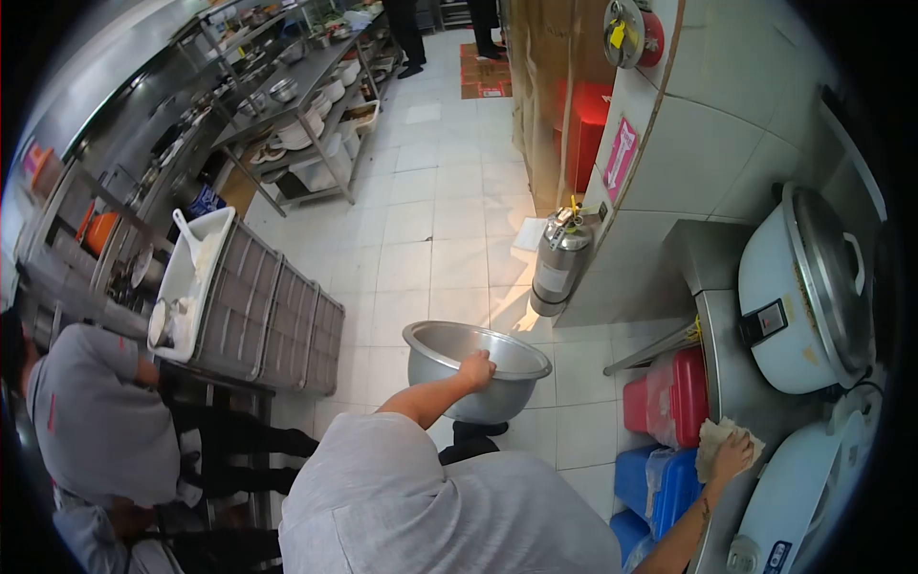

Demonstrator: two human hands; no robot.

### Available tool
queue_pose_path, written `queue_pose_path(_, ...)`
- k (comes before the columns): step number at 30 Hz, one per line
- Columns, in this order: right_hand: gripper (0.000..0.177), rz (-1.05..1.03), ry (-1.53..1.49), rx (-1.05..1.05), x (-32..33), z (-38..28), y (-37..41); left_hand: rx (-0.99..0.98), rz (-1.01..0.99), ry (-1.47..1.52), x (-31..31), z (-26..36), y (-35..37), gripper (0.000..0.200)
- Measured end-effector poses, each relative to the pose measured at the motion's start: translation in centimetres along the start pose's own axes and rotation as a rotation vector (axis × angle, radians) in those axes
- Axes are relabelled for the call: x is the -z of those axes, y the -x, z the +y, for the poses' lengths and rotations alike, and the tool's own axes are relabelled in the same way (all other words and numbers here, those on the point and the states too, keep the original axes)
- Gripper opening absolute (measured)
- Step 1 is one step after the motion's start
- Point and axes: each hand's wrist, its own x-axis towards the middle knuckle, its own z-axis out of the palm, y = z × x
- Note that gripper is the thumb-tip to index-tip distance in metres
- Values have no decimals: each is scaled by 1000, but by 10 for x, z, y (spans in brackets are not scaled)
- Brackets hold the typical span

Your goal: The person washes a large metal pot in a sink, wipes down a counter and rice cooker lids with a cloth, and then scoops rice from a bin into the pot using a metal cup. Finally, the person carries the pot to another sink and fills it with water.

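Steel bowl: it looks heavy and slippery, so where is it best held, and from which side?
Take the steel bowl by its rim, from the near side, where the left hand has its grip: fingers closed over the edge. The walls are smooth, round and handleless and the mouth faces up, so the rim is the only edge to catch.

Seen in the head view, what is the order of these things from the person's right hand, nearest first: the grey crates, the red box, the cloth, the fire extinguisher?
1. Cloth, under the right hand on the steel counter.
2. Red box, just left of the hand, below the counter.
3. Fire extinguisher, farther up-left, standing on the floor.
4. Grey crates, far left.
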Motion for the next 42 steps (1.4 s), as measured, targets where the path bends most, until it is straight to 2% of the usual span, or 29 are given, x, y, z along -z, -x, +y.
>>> queue_pose_path(1, 41, -23, -68, -14, 0, -3, -1, 22, -15, -23, 2, 2, 5, 17)
queue_pose_path(4, 46, -106, -221, 189, 7, -14, -12, 102, -35, -42, 8, 11, 12, 18)
queue_pose_path(7, 49, -105, -315, 303, 0, -35, -23, 140, -21, -42, 1, 14, 16, 19)
queue_pose_path(9, 48, -136, -530, 430, 8, -57, -33, 141, -29, -30, -3, 17, 17, 19)
queue_pose_path(11, 47, -256, -578, 382, 24, -90, -43, 119, -48, -31, -22, 9, 5, 18)
queue_pose_path(12, 44, -228, -703, 417, 9, -95, -50, 107, -49, -32, -40, 0, -4, 18)
queue_pose_path(19, 35, -157, -641, 606, -10, -185, -108, 187, -165, 15, -102, -8, -75, 20)
queue_pose_path(22, 34, -76, -657, 654, -43, -224, -143, 191, -132, -43, -137, -12, -104, 19)
queue_pose_path(24, 33, -154, -742, 606, -38, -251, -164, 159, -67, -48, -171, -16, -119, 18)
queue_pose_path(27, 33, -8, -757, 523, -68, -275, -202, 116, 31, -73, -212, -7, -134, 15)
queue_pose_path(30, 36, 38, -636, 400, -103, -280, -255, 22, 91, -131, -251, 5, -142, 15)
queue_pose_path(33, 39, 65, -519, 349, -120, -285, -293, 28, 77, -66, -285, 24, -150, 15)
queue_pose_path(36, 42, 2, -339, 450, -132, -292, -328, 16, 32, -18, -308, 42, -160, 15)
queue_pose_path(39, 45, -89, -459, 424, -128, -302, -330, 22, -11, -40, -337, 49, -171, 14)
queue_pose_path(40, 47, -175, -422, 396, -121, -307, -325, 32, -9, -27, -347, 48, -174, 14)
queue_pose_path(42, 54, -308, -529, 397, -70, -329, -267, 44, -13, -1, -370, 37, -177, 15)
